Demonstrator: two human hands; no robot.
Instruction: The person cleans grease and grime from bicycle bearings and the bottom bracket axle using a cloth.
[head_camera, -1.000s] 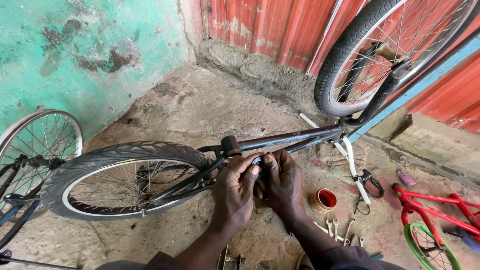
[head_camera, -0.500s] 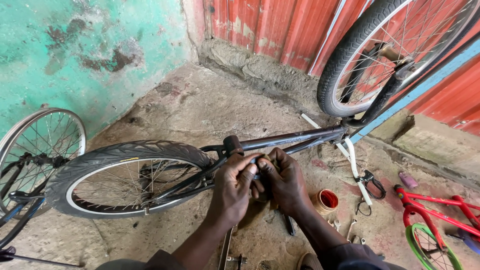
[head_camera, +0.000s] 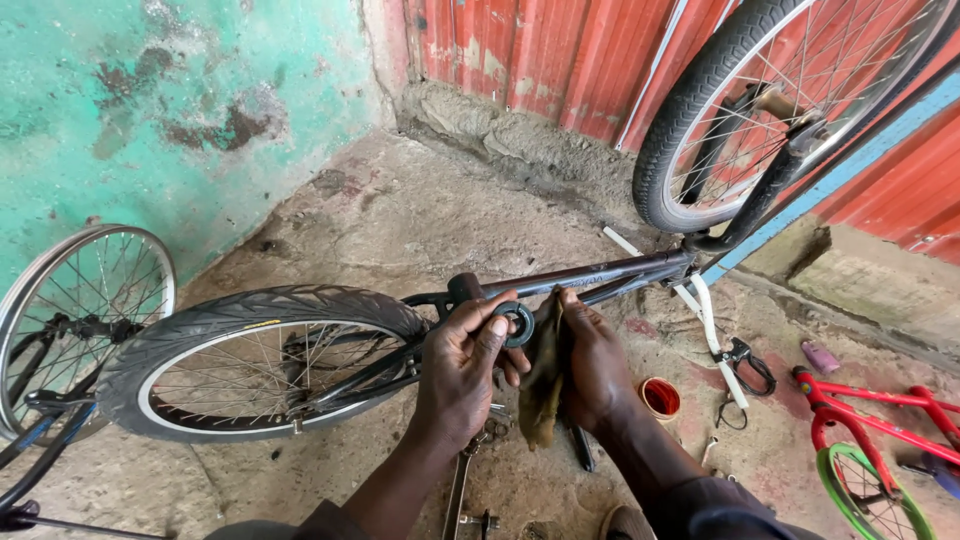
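My left hand (head_camera: 462, 368) pinches a small dark metal ring with a hole in its middle (head_camera: 517, 323) between thumb and fingers. My right hand (head_camera: 596, 362) holds a dirty olive rag (head_camera: 545, 378) right beside the ring. Both hands hover in front of the dark frame (head_camera: 600, 272) of an upside-down bicycle. Its rear wheel with a black tyre (head_camera: 262, 362) lies to the left, and its front wheel (head_camera: 790, 100) stands up at the top right.
A small red tin (head_camera: 660, 397) and loose tools (head_camera: 472, 480) lie on the dirt floor. A red child's bicycle with a green tyre (head_camera: 872, 446) is at the right. Another wheel (head_camera: 70, 310) leans by the green wall. Red corrugated sheet lines the back.
The hands have lifted slightly off the frame. The ring is now held up in plain sight by the left fingers, and the rag hangs down from the right hand.
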